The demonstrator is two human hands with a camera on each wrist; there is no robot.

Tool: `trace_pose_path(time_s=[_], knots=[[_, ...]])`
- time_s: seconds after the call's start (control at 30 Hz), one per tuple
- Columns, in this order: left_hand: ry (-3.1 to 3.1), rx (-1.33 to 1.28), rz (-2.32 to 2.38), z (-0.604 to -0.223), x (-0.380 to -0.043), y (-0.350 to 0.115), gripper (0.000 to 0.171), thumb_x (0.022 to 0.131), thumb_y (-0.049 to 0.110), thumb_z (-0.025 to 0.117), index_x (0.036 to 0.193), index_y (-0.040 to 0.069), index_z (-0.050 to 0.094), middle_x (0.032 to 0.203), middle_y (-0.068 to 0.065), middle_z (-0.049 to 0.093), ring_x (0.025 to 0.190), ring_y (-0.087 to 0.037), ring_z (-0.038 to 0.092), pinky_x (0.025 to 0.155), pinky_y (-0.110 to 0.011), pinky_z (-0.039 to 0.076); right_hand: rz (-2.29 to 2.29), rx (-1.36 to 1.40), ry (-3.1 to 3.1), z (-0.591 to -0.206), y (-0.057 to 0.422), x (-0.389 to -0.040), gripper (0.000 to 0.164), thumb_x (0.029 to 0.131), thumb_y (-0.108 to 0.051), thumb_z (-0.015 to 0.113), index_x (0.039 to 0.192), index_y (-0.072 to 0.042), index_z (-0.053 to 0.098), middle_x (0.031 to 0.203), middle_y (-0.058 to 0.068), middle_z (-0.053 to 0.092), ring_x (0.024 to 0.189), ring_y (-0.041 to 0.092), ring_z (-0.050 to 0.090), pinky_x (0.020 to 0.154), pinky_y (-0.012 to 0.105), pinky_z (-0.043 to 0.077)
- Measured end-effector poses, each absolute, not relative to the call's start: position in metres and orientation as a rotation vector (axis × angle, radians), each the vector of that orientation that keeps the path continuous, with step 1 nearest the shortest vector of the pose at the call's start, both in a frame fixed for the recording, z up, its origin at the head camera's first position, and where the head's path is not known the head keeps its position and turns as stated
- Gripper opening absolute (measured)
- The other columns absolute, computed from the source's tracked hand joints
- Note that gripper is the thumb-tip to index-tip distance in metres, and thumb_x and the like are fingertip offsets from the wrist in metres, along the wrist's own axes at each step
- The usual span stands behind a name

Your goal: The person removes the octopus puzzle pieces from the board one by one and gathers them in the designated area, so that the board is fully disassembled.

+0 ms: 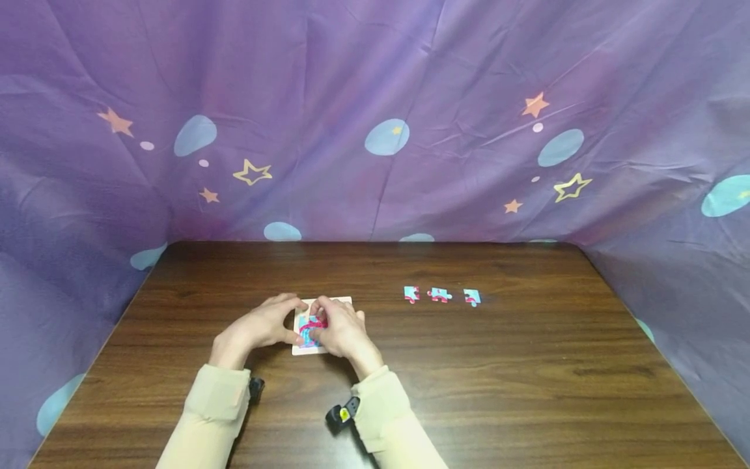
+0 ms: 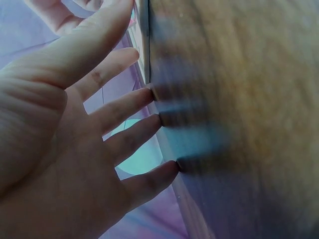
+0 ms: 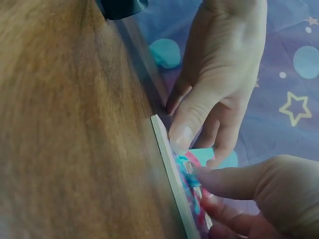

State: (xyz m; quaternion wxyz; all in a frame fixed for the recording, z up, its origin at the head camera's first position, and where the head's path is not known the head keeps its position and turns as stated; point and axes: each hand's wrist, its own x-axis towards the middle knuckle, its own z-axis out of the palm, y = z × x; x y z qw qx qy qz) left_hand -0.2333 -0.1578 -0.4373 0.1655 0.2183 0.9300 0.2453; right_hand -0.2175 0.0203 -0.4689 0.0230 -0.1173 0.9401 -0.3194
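A pale-rimmed puzzle board (image 1: 346,300) lies on the table with a blue and pink picture (image 1: 306,339) partly filled in. My left hand (image 1: 263,326) is at its left side, the thumb on the picture's lower left. In the left wrist view the left fingers (image 2: 127,102) are spread and fairly straight, several tips touching the tabletop. My right hand (image 1: 346,331) reaches over the board's right part. Seen from the right wrist, its thumb and fingertips pinch a blue and pink puzzle piece (image 3: 196,191) at the board's surface, mostly hidden by the fingers.
Three loose puzzle pieces, a left one (image 1: 411,294), a middle one (image 1: 440,294) and a right one (image 1: 472,297), lie in a row right of the board. The brown wooden table (image 1: 527,378) meets a purple patterned curtain (image 1: 328,182) at back and sides.
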Motion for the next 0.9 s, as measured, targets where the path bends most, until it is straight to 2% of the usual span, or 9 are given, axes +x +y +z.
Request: trace_pose_path(time_s=[0.13, 0.23, 0.33, 0.43, 0.5, 0.73, 0.9], knots=[[2.656, 0.627, 0.694, -0.439, -0.233, -0.159, 0.059, 0.079, 0.023, 0.082, 0.129, 0.004, 0.057, 0.146, -0.027, 0.04, 0.135, -0.046, 0.033, 0.108, -0.062, 0.029, -1.227, -0.393, 2.868, -0.472, 0.023, -0.218, 0.017, 0.08, -0.012, 0.076, 0.084, -0.02, 0.062, 0.07, -0.014, 0.058, 0.072, 0.007, 0.054, 0.077, 0.039, 0.035], [2.654, 0.616, 0.694, -0.44, -0.234, -0.16, 0.059, 0.079, 0.024, 0.082, 0.129, 0.005, 0.057, 0.147, -0.025, 0.039, 0.136, -0.046, 0.032, 0.108, -0.062, 0.029, -1.345, -0.411, 2.814, -0.471, 0.026, -0.219, 0.014, 0.08, -0.009, 0.074, 0.085, -0.019, 0.065, 0.069, -0.014, 0.059, 0.068, 0.005, 0.054, 0.079, 0.038, 0.036], [2.655, 0.609, 0.693, -0.44, -0.234, -0.16, 0.06, 0.079, 0.025, 0.082, 0.129, 0.006, 0.057, 0.147, -0.024, 0.039, 0.136, -0.045, 0.032, 0.108, -0.062, 0.028, -1.472, -0.434, 2.746, -0.471, 0.03, -0.222, 0.013, 0.081, -0.006, 0.073, 0.087, -0.015, 0.067, 0.069, -0.011, 0.059, 0.066, 0.005, 0.053, 0.074, 0.032, 0.042], [2.658, 0.611, 0.687, -0.44, -0.234, -0.16, 0.06, 0.079, 0.025, 0.082, 0.13, 0.006, 0.057, 0.147, -0.024, 0.039, 0.136, -0.045, 0.032, 0.109, -0.062, 0.028, -1.628, -0.444, 2.651, -0.47, 0.037, -0.226, 0.012, 0.082, -0.001, 0.073, 0.089, -0.008, 0.068, 0.072, -0.005, 0.061, 0.064, 0.006, 0.054, 0.063, 0.025, 0.047], [2.656, 0.608, 0.691, -0.439, -0.234, -0.16, 0.06, 0.079, 0.025, 0.082, 0.131, 0.006, 0.056, 0.147, -0.024, 0.039, 0.136, -0.046, 0.032, 0.109, -0.061, 0.027, -1.738, -0.449, 2.574, -0.469, 0.043, -0.228, 0.012, 0.082, 0.003, 0.073, 0.091, -0.003, 0.067, 0.074, -0.001, 0.063, 0.065, 0.008, 0.056, 0.061, 0.023, 0.048], [2.641, 0.592, 0.683, -0.441, -0.235, -0.159, 0.059, 0.08, 0.026, 0.081, 0.13, 0.007, 0.057, 0.149, -0.023, 0.037, 0.137, -0.044, 0.031, 0.109, -0.06, 0.029, -2.001, -0.408, 2.334, -0.463, 0.066, -0.23, 0.016, 0.08, 0.011, 0.068, 0.095, 0.009, 0.067, 0.076, 0.012, 0.065, 0.064, 0.013, 0.058, 0.062, 0.029, 0.053], [2.647, 0.567, 0.671, -0.441, -0.235, -0.158, 0.06, 0.081, 0.026, 0.081, 0.132, 0.008, 0.056, 0.15, -0.021, 0.036, 0.139, -0.043, 0.028, 0.11, -0.06, 0.027, -2.104, -0.373, 2.234, -0.458, 0.081, -0.231, 0.016, 0.082, 0.011, 0.068, 0.098, 0.012, 0.066, 0.078, 0.011, 0.065, 0.067, 0.017, 0.06, 0.068, 0.037, 0.057]])
